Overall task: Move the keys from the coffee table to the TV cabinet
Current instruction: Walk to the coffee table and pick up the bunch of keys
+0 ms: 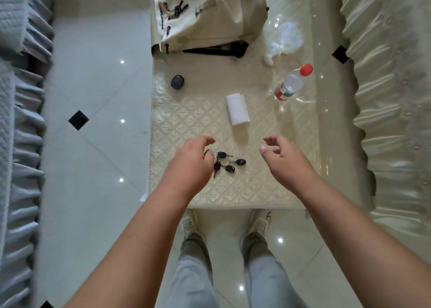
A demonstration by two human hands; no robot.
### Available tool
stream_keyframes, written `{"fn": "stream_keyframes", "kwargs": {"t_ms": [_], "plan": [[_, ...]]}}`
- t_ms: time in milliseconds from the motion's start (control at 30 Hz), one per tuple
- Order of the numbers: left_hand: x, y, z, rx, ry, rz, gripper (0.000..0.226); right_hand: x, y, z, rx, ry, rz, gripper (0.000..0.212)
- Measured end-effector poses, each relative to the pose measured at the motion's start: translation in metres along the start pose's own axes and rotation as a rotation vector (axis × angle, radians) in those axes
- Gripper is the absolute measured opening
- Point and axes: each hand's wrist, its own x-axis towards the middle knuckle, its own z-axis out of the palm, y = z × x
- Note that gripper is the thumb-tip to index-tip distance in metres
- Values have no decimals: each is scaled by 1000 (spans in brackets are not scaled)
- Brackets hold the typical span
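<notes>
A bunch of keys [229,164] with black heads lies splayed on the quilted cream cover of the coffee table [186,121], near its front edge. My left hand [192,160] is over the left end of the bunch, fingers curled and pinching the key ring, which is partly hidden under them. The keys rest on the table. My right hand [283,155] hovers to the right of the keys, fingers apart, holding nothing. No TV cabinet is in view.
On the table stand a white box [237,109], a red-capped water bottle [292,83], a small dark round object [177,82], a cream bag [205,16] and crumpled clear plastic [285,38]. Sofas with ruffled covers flank the table, left [18,121] and right [396,97]. My feet stand at the table's front edge.
</notes>
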Motion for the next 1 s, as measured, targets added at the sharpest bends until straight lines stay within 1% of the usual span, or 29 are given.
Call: {"fn": "stream_keyframes", "kwargs": {"t_ms": [267,400,567,800,1000], "plan": [[39,-53,43,39,34,-38,40,45,46,56,-73,-22,1,40],[55,-76,67,53,23,-50,41,61,64,82,-195,-9,-18,41],[70,-99,92,68,26,-70,37,74,87,106,-288,-21,-1,42],[95,-119,123,133,111,-48,31,93,113,135,-399,23,-26,35],[126,-131,157,261,180,-66,28,103,129,151,-399,55,-25,35]]}}
